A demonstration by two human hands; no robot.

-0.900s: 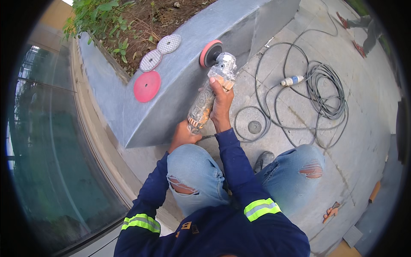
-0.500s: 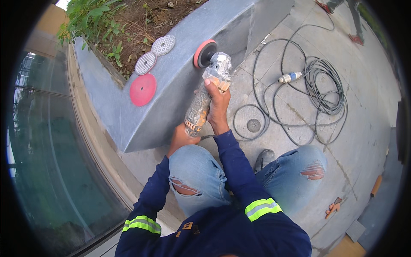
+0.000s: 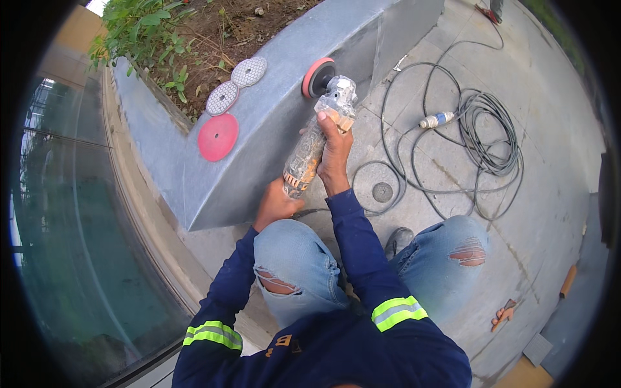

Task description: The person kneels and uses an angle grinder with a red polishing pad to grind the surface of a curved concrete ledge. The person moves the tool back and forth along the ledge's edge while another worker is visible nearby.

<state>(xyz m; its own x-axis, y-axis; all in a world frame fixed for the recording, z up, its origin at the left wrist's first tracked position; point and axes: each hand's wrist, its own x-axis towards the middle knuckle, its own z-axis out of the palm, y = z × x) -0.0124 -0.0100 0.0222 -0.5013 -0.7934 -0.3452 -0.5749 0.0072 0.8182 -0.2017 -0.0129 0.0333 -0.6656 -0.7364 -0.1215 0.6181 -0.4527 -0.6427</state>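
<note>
While the left hand [image 3: 275, 204] wraps the grinder [image 3: 305, 155] at its tail, the right hand [image 3: 335, 155] clasps its neck.

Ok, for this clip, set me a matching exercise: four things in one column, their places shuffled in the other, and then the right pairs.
Things
1. Flat round pink disc
2. Bare left hand
3. Coiled dark grey cable
4. Bare right hand

Places
A. On the grey stone paving
B. Around the rear end of the dusty grey-and-orange power tool
C. On top of the low grey wall
D. Around the power tool near its head

Pairs: 1-C, 2-B, 3-A, 4-D
</note>
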